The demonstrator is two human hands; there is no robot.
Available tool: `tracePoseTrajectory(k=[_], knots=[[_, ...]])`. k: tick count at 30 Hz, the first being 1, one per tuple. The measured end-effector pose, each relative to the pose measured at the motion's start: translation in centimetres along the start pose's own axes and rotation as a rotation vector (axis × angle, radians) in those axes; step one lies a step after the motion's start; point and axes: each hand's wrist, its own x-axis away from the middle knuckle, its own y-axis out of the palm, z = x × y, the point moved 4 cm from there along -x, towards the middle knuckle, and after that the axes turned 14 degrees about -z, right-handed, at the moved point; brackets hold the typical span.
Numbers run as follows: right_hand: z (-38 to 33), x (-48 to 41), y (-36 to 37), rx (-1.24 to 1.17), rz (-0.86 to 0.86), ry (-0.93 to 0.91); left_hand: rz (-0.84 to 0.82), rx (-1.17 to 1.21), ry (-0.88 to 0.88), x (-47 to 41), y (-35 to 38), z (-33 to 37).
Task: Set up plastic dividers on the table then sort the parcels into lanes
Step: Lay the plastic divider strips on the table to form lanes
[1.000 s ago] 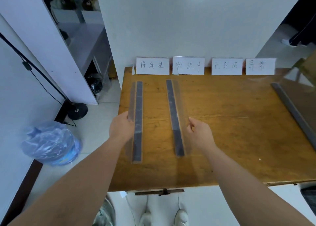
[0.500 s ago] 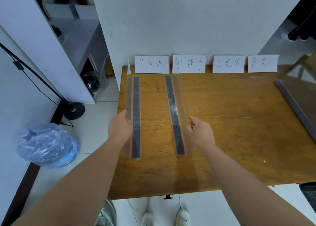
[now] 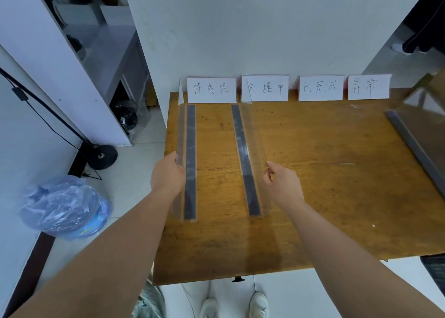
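Two clear plastic dividers are being steadied upright on the worktop (image 3: 325,185): the left divider (image 3: 186,161) is being pinched by the left hand (image 3: 167,177), the right divider (image 3: 248,159) by the right hand (image 3: 283,185). Each should be squared beneath the label cards (image 3: 287,88), parallel.

Clear plastic dividers (image 3: 186,163) with dark grey strips, orange-brown wooden table (image 3: 313,197), white labels (image 3: 320,88)

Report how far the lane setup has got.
Done: four label cards stand along the table's back edge. In hand: left hand and right hand each hold a clear divider upright. Left: a third divider at the right edge; no parcels visible.
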Motion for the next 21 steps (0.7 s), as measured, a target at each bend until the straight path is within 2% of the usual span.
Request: tracePoseTrajectory(k=[14, 21], knots=[[-0.5, 0.4, 0.1, 0.079, -0.017, 0.016, -0.038, -0.003, 0.01, 0.0, -0.1, -0.9], [-0.6, 1.1, -0.3, 0.114, -0.024, 0.037, -0.066, -0.022, -0.038, 0.3, 0.5, -1.8]])
